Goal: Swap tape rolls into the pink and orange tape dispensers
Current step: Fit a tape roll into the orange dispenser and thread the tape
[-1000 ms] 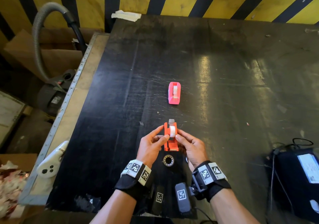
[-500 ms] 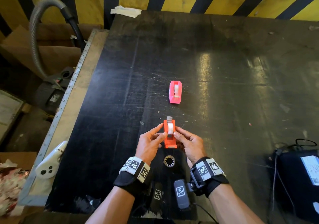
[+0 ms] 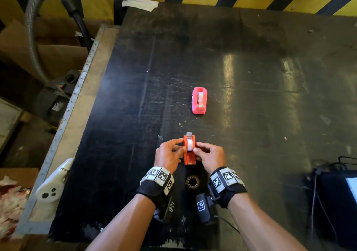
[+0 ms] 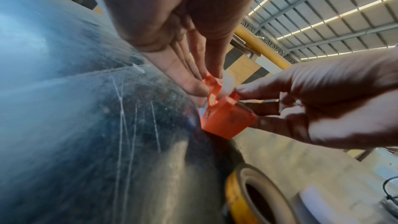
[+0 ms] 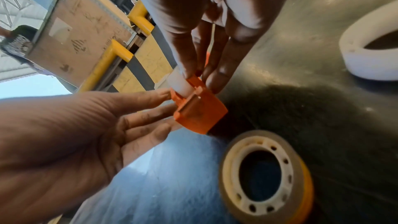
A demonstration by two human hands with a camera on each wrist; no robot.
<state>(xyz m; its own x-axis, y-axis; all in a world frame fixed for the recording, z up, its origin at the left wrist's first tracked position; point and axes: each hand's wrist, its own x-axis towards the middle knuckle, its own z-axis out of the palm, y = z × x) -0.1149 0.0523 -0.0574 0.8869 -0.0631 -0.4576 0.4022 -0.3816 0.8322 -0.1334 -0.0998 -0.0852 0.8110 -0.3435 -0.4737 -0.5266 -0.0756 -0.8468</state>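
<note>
Bracing the orange dispenser (image 3: 189,155) on the black table (image 3: 251,96) near the front edge, the left hand (image 3: 168,157) pinches its left wall while the right hand (image 3: 209,156) pinches the white tape roll (image 3: 190,144) sitting in its cradle, apparently seating it or working it free; which one cannot be told. The hands close in from either side so the light body cannot skid. A clear roll (image 3: 192,182) lies just behind the wrists, probably the swapped one. The pink dispenser (image 3: 199,101), roll aboard, stands farther away.
</note>
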